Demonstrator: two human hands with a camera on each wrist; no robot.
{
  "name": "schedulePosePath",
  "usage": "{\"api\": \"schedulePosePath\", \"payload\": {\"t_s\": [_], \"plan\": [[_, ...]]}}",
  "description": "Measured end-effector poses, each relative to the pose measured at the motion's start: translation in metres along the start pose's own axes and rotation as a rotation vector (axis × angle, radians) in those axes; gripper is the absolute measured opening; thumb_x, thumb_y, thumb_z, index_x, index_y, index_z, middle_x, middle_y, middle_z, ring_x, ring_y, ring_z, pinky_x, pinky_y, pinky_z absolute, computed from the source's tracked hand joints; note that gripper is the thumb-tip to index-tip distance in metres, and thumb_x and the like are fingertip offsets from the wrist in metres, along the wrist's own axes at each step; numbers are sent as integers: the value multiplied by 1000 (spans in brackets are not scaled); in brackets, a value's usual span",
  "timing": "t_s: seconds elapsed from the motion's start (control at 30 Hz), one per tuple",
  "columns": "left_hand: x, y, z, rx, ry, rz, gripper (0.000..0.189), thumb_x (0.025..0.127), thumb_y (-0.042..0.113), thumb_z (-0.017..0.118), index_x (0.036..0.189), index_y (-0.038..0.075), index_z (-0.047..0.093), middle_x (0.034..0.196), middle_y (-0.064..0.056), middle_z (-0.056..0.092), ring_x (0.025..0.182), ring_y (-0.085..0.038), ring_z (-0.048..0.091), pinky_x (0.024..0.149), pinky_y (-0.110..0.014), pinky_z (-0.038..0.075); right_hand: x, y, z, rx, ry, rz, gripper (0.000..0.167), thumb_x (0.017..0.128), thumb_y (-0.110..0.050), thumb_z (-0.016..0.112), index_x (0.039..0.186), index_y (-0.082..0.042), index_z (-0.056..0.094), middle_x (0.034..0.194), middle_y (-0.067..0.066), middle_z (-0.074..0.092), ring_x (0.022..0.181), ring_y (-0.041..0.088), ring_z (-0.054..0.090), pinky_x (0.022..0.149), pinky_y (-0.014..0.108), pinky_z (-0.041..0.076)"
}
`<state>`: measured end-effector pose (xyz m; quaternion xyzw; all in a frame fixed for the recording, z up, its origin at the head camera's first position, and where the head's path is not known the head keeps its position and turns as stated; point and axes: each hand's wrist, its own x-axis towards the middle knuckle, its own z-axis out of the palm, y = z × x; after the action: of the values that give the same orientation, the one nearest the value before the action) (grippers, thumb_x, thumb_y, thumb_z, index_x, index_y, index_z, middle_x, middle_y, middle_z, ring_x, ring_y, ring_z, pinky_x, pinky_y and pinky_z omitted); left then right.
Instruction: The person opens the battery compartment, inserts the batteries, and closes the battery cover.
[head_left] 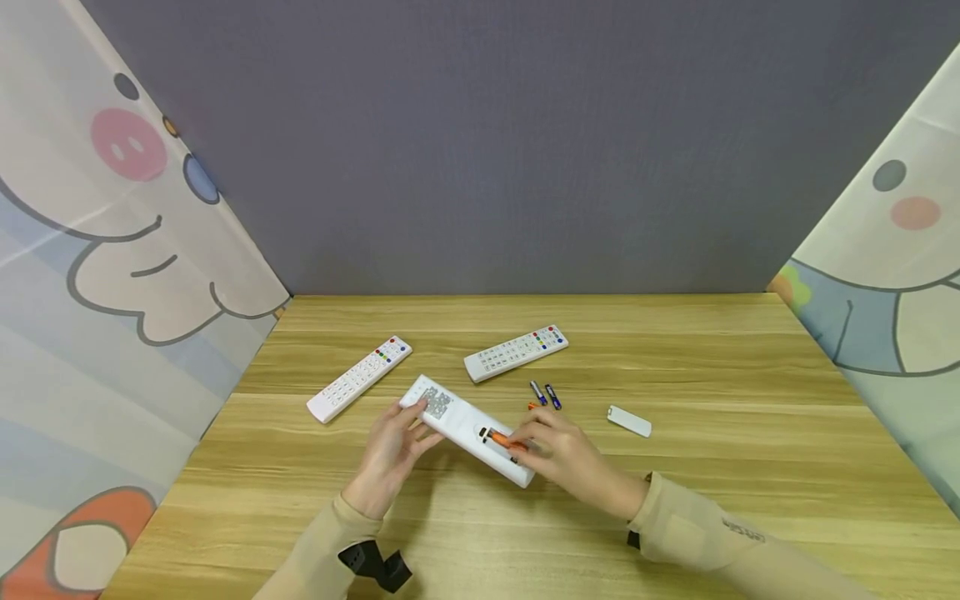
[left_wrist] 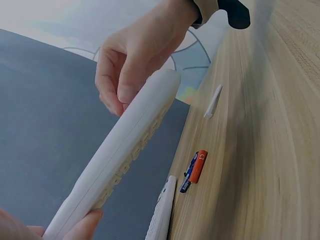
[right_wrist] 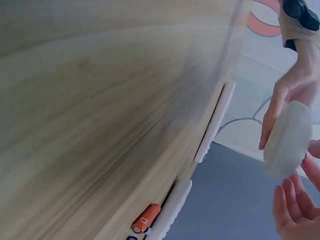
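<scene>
So the remote [head_left: 459, 425] is held up off the table [head_left: 720, 500] between both hands, back side up, with its buttons turned down toward the wood. Its far-left end is clamped in the left hand [head_left: 392, 454], thumb laid on the back by the grey label [head_left: 436, 403] and fingers tucked underneath. At the other end, an orange battery [head_left: 498, 437] is pinched between the thumb and fingertips of the right hand [head_left: 561, 457], right at the bare battery slot; whether it's fully seated can't be told, since part of it is covered by the fingers. Just beyond the right-hand pinch, a second orange battery [left_wrist: 198, 166] can be seen lying on the wood, mostly blocked by the hand in the head view, with two blue batteries [head_left: 546, 395] set close to it, side by side. Off to the right of that pinch, the white cover [head_left: 630, 421] is laid flat. Straight beyond the held remote, another remote [head_left: 516, 354] is parked buttons up at a slant, and beyond the left hand, a bit to its left, a third remote [head_left: 360, 379] is left lying buttons up too. Everything's backed by a grey wall [head_left: 525, 150], with cartoon curtains [head_left: 112, 217] hung on either side.
</scene>
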<state>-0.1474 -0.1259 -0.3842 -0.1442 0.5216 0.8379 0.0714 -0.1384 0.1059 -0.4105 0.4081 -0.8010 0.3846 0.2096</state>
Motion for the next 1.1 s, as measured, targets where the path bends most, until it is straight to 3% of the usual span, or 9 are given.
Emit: {"api": "schedulePosePath", "payload": {"t_s": [0.1, 0.23, 0.37, 0.47, 0.77, 1.1], "plan": [[0, 0, 0, -1, 2, -3, 32, 91, 3, 42, 121, -6, 35, 93, -6, 55, 83, -17, 58, 78, -36, 51, -2, 1, -5, 106, -20, 112, 14, 72, -5, 71, 84, -7, 66, 89, 0, 57, 81, 12, 54, 70, 19, 50], [0, 1, -1, 6, 5, -8, 34, 91, 4, 43, 122, -7, 35, 95, -6, 55, 85, -17, 58, 79, -37, 50, -6, 2, -13, 298, -99, 333, 13, 79, -11, 65, 91, -7, 64, 94, 5, 59, 85, 14, 55, 72, 27, 52], [0, 1, -1, 5, 0, -10, 38, 91, 4, 44, 125, -7, 33, 98, -7, 54, 87, -18, 58, 83, -39, 49, -10, 4, -19, 439, -175, 526, 20, 83, -16, 62, 98, -4, 62, 101, 11, 60, 91, 17, 56, 78, 27, 50], [0, 1, -2, -2, -1, -12, 37, 91, 4, 43, 125, -6, 34, 98, -6, 54, 87, -18, 58, 82, -39, 49, -11, 5, -20, 490, -201, 613, 24, 83, -16, 61, 103, -2, 60, 106, 13, 59, 93, 20, 57, 79, 24, 50], [-1, 0, -1, -11, -15, -13, 32, 90, 4, 44, 120, -5, 38, 95, -6, 55, 85, -19, 58, 80, -38, 50, -13, 3, -18, 629, -233, 752, 34, 84, -18, 60, 111, 3, 55, 116, 21, 51, 99, 28, 56, 80, 24, 49], [0, 0, -1, -16, -19, -20, 34, 91, 3, 41, 123, -6, 35, 93, -4, 56, 83, -16, 58, 76, -34, 52, -13, 3, -11, 667, -214, 799, 33, 84, -17, 60, 110, 3, 56, 116, 21, 51, 91, 19, 58, 77, 35, 51]]}}
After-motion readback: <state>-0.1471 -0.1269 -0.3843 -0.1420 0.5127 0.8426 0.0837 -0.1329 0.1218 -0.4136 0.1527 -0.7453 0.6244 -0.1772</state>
